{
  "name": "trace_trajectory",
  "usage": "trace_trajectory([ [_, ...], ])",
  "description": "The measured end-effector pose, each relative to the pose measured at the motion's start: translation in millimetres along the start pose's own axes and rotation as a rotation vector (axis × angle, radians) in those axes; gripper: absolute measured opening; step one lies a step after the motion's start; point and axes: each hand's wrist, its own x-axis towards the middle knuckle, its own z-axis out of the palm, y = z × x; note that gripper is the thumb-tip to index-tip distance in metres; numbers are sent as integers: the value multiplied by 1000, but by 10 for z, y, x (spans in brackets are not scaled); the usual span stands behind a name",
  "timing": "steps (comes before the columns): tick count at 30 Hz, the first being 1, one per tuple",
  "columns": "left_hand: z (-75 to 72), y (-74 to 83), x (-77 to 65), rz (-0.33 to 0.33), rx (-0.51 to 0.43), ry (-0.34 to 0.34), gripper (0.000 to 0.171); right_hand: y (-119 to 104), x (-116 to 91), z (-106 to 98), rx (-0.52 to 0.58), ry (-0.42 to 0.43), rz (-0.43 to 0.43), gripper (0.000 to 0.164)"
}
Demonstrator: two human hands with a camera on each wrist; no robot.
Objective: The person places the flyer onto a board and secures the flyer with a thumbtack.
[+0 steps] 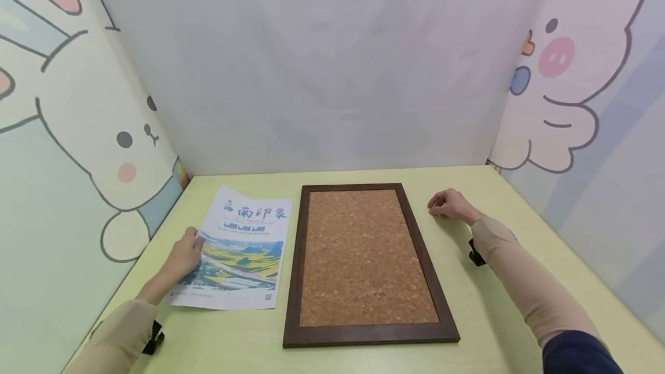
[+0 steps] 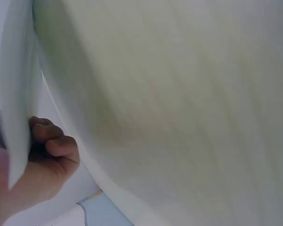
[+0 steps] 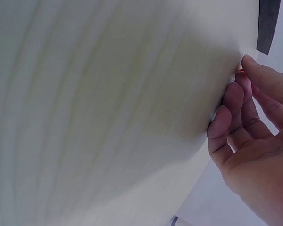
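In the head view my left hand grips the left edge of a printed poster that shows a landscape and large characters. The sheet is bent near its edge, and the left wrist view has the curled fingers behind the paper. My right hand is at the tabletop, to the right of a cork board in a dark wooden frame. Between its thumb and curled fingers, a tiny red thing peeks out in the right wrist view; most of it is hidden, so its kind cannot be told.
The cork board lies flat on a pale yellow-green table, just right of the poster. Walls with cartoon animals rise at both sides, and a plain pale wall closes the back. A black clip-like piece hangs under the right forearm.
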Motion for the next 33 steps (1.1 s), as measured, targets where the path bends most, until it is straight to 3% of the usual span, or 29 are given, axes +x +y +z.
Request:
trace_trajectory([
  [3, -26, -29, 6, 14, -44, 38, 30, -7, -5, 4, 6, -4, 4, 17],
  [14, -169, 50, 21, -86, -304, 66, 40, 13, -22, 13, 18, -12, 8, 17],
  [23, -113, 368, 23, -114, -430, 44, 37, 19, 3, -1, 6, -25, -13, 20],
  [33, 61, 758, 31, -143, -518, 11, 38, 18, -6, -7, 14, -34, -9, 19],
])
